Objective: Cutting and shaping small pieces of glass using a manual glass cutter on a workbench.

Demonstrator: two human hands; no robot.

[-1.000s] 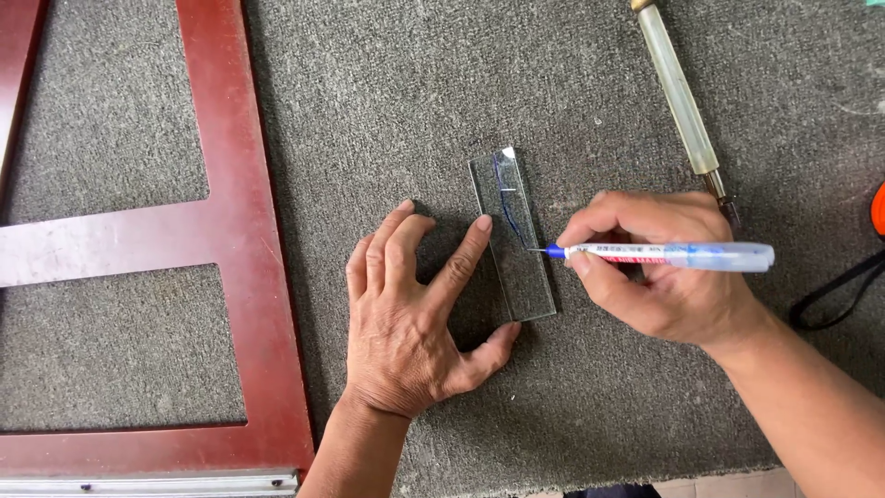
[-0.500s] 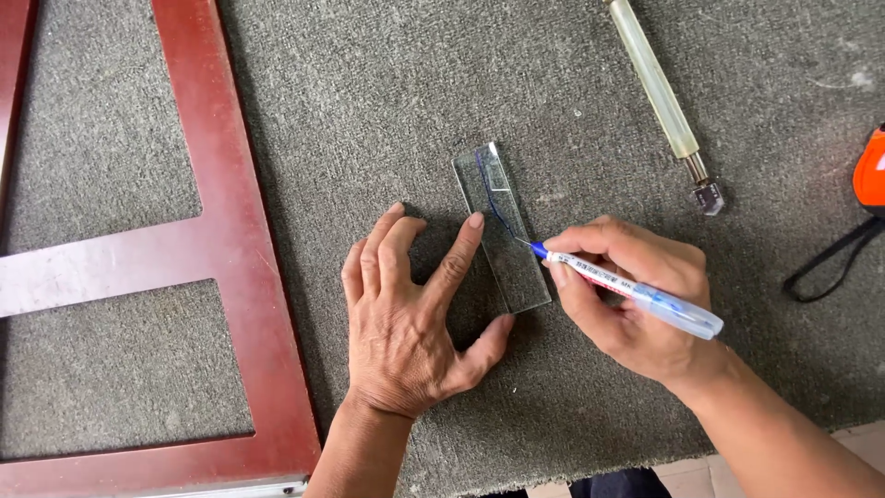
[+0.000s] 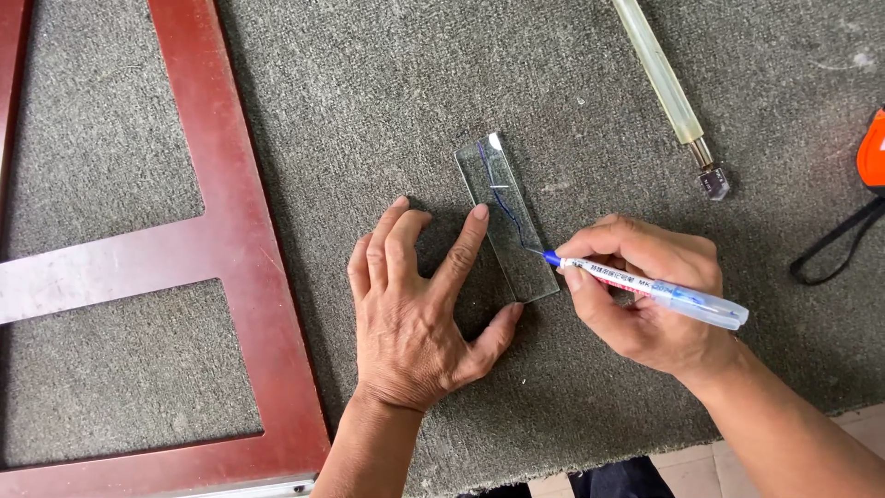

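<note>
Pen tip down on the small clear rectangular glass strip (image 3: pixel 507 219), which lies flat on the grey carpet-covered counter (image 3: pixel 369 92) right between the two hands. The right hand (image 3: pixel 645 304) has its fingers (image 3: pixel 636 242) curled tight around a white and translucent blue marker pen (image 3: pixel 654 290), pinched close near the nib, and a thin blue line (image 3: pixel 502 198) shows running along the glass away from the tip. The left hand (image 3: pixel 415 314) lies flat and spread, fingers wide apart, holding nothing; its forefinger tip and thumb tip press against the strip's near long edge.

To do this well, I'd say keep that pressure even so the glass can't slide, and draw the pen lightly and steadily.

Beyond the right fingers lies a pale yellow-handled glass cutter (image 3: pixel 673 92); left of the spread hand sits a dark red wooden frame (image 3: pixel 240 240).
</note>
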